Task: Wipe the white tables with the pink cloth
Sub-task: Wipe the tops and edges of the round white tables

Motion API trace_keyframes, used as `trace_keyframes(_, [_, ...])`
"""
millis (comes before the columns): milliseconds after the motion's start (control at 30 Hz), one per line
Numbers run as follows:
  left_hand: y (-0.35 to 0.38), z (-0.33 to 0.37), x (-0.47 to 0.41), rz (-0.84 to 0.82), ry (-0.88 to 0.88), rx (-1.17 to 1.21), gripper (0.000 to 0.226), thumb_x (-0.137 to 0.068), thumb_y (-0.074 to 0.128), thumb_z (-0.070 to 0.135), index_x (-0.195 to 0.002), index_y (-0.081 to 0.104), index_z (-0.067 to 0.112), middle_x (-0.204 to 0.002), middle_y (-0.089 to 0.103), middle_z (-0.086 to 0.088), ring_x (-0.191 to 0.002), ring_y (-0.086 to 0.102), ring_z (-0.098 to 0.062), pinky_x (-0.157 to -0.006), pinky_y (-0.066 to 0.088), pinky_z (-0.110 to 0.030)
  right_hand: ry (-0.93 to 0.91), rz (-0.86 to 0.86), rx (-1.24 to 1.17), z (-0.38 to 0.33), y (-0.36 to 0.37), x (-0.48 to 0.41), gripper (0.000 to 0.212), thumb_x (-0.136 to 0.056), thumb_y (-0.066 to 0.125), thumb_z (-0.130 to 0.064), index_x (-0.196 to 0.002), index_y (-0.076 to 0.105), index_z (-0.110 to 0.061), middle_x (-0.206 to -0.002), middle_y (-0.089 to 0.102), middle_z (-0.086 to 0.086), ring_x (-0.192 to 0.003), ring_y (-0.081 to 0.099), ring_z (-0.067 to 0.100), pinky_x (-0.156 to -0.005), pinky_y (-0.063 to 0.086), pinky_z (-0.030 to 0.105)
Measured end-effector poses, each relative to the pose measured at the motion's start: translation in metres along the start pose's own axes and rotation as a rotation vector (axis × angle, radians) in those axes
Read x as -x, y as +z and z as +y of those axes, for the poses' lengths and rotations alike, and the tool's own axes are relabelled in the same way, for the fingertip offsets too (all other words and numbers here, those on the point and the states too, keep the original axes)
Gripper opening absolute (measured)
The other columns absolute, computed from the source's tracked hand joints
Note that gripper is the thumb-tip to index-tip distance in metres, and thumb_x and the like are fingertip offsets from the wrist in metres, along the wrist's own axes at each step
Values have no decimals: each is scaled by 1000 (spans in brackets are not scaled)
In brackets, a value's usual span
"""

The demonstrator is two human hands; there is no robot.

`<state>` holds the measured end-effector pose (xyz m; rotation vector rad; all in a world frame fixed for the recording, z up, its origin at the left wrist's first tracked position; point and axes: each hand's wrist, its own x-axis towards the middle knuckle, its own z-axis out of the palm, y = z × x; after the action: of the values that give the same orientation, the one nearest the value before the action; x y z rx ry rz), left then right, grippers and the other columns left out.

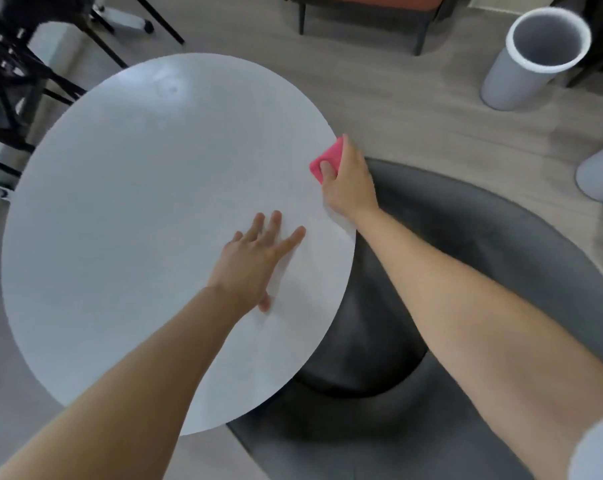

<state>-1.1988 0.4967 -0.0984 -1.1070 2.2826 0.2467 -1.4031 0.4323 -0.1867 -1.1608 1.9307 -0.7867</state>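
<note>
Right hand (350, 174) grips pink cloth (327, 161) at white table (137, 202) edge; left hand (255, 263) flat.

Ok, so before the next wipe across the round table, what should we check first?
1. Small pink cloth gripped in the right hand: ok.
2. Cloth touching the round white table: ok, at its right edge.
3. Left hand flat on the top, steadying it: ok.
4. Faint smudge near the far edge wiped away: not ok, it shows.
5. Cloth damp enough: cannot tell.
</note>
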Motion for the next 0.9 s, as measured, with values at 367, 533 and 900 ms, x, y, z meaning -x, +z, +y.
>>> trace_keyframes(367, [5,-4,-4,-21,-13,34,152,-69,100,42,-168,-16,46,-180,-15,-4,-167,-7,-29,-126,32,-45,69,-25,-61,38,-10,97,73,-110,59,-42,-170,24,-20,-163,44,-2,-144,48,18,-115,43,35])
trace_keyframes(533, [3,-3,-2,-28,-14,19,154,-66,102,45,-169,-13,45,-180,-12,-3,-167,-3,-31,-121,40,-48,49,-67,52,43,-34,159,64,-107,67,-26,-165,40,-24,-152,52,-4,-133,52,14,-106,41,27])
trace_keyframes(900, [85,-17,78,472,-139,418,24,-90,79,19,-113,79,26,-110,74,2,-109,67,-30,-74,55,-43,-511,-197,620,14,17,144,66,-116,28,-40,-172,18,-6,-181,11,8,-168,3,25,-136,10,48])
